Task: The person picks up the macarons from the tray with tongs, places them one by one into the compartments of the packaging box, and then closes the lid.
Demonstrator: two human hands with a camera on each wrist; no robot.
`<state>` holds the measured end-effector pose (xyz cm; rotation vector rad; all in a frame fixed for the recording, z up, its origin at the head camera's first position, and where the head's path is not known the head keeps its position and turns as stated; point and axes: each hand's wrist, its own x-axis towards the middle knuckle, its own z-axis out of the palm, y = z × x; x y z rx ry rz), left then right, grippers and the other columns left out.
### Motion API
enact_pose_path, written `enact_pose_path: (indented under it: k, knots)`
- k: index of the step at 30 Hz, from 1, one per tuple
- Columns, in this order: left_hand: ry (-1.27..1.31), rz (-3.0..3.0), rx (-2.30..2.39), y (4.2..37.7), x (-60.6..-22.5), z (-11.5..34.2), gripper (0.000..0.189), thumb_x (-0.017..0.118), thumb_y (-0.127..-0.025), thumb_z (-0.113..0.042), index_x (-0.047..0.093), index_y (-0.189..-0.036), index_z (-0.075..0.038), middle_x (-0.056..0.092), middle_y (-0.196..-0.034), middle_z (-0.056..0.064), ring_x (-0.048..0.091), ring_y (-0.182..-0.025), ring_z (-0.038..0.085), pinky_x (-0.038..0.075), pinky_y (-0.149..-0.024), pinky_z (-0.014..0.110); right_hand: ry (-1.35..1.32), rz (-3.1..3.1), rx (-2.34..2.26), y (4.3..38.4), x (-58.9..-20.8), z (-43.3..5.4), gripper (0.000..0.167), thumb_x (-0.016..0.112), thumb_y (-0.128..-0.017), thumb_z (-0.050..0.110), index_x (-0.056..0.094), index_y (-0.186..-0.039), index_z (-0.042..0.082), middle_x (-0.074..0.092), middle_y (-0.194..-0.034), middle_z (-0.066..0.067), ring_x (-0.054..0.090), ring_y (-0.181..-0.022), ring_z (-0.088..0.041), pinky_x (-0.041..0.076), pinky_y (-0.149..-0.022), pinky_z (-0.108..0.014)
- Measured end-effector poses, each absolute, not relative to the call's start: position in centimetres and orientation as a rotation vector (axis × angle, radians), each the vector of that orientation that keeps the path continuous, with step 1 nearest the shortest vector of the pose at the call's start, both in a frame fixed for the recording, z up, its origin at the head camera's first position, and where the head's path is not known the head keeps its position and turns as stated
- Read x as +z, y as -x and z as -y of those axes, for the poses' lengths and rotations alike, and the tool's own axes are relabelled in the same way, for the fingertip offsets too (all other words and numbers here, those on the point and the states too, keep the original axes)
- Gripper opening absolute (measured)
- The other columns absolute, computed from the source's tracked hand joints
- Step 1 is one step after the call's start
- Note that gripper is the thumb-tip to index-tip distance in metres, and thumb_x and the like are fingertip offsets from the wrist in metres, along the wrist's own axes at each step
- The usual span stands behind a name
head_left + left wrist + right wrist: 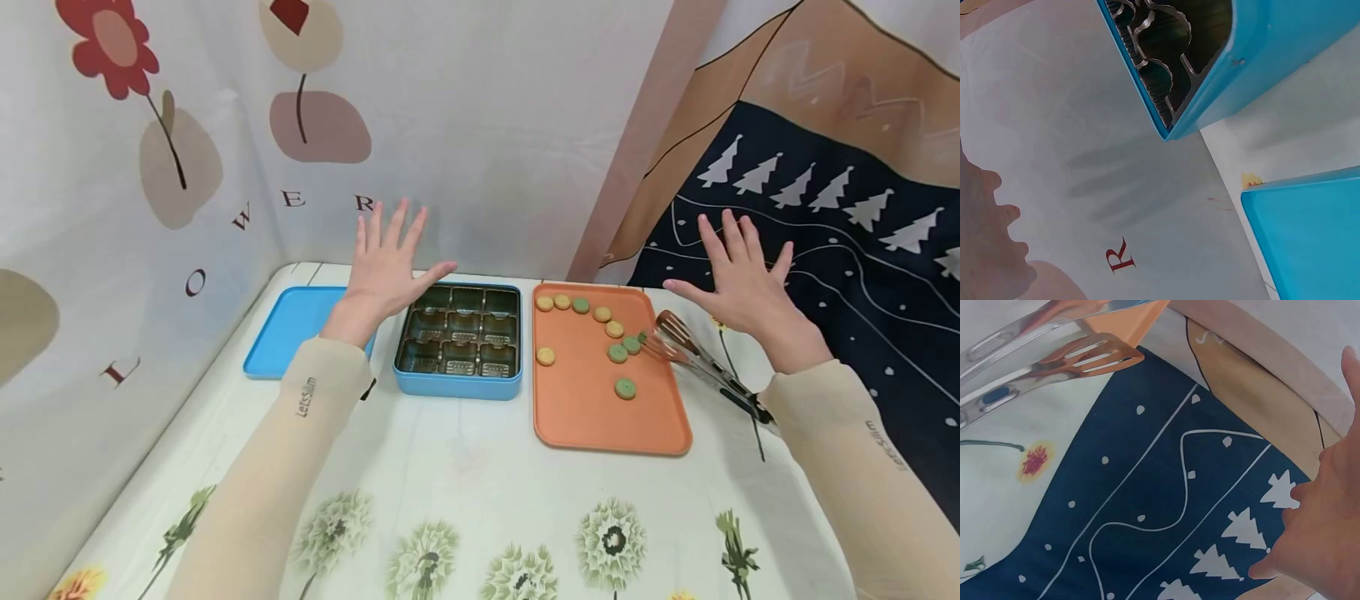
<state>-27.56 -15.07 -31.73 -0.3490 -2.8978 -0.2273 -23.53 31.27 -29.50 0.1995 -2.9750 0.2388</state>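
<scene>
In the head view my left hand is raised with its fingers spread, holding nothing. Nearest to it are a blue tin with a dark divided insert and a flat blue lid. My right hand, also spread and holding nothing, is up beside metal tongs. The slotted tong ends rest over the right edge of an orange tray. Yellow cookies and green cookies, several of each, lie scattered on that tray.
A white tablecloth printed with flowers covers the table. Behind it hangs a pale curtain with flower shapes and letters. At the right is a dark blue cloth with white trees. A small black item peeks out by the left sleeve.
</scene>
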Motion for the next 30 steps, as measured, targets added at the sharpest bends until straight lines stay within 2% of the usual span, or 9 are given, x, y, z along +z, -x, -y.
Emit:
enact_pose_path:
  k: [13, 21, 30]
  knots:
    - [0.381, 2.909, -0.359, 25.8, -32.3, 16.4, 0.097, 0.034, -0.091, -0.08, -0.003, -0.162, -0.024, -0.012, -0.17, 0.003, -0.016, -0.156, 0.031, -0.01, -0.128, 0.049, -0.17, 2.966, 0.278, 22.2, -30.4, -33.1, 0.108, 0.053, -0.091, 0.068, -0.01, -0.161, 0.016, -0.013, -0.166, -0.021, -0.015, -0.154, -0.042, -0.014, -0.109, -0.081]
    - [0.417, 2.909, -0.384, 24.7, -33.0, 17.1, 0.099, 0.046, -0.092, -0.074, 0.001, -0.162, -0.022, -0.004, -0.171, 0.005, -0.008, -0.157, 0.031, -0.004, -0.129, 0.05, -0.142, 2.973, 0.309, 21.4, -31.3, -34.3, 0.109, 0.055, -0.092, 0.065, -0.012, -0.16, 0.011, -0.012, -0.166, -0.023, -0.013, -0.153, -0.043, -0.012, -0.11, -0.08]
    - [0.44, 2.957, -0.422, 23.5, -33.9, 18.2, 0.103, 0.053, -0.09, -0.071, -0.001, -0.162, -0.02, 0.004, -0.17, 0.007, 0.002, -0.157, 0.034, 0.002, -0.128, 0.054, -0.123, 2.957, 0.369, 20.7, -32.8, -35.4, 0.11, 0.057, -0.092, 0.064, -0.009, -0.16, 0.008, -0.009, -0.166, -0.024, -0.008, -0.154, -0.045, -0.01, -0.11, -0.081]
